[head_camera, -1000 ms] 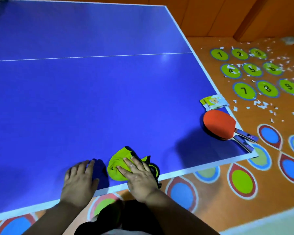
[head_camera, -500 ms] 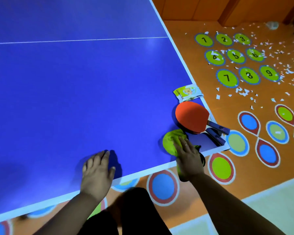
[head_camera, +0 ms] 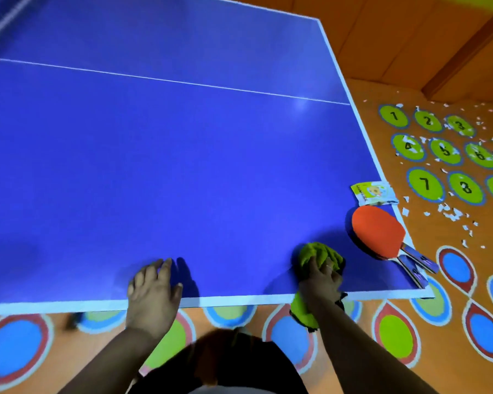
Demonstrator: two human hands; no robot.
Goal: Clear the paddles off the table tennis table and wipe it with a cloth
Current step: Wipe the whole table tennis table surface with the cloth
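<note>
Progress is partial. The blue table (head_camera: 182, 166) shows no visible dirt, so how much of it has been wiped cannot be judged from its surface; wiping looks to be under way along the near edge. The paddles (head_camera: 377, 234), stacked with a red face up, lie by the near right corner with their handles poking past the side edge, so clearing them is not yet done. The green cloth (head_camera: 320, 253) sits bunched at the near edge, just left of the paddles and apart from them, with one end hanging below the edge. The right hand (head_camera: 322, 280) grips it from above, fingers curled into the bunch. The left hand (head_camera: 153, 288) lies flat on the bare top well to the left, fingers spread and holding nothing. A small printed packet (head_camera: 373, 191) lies just beyond the paddles.
</note>
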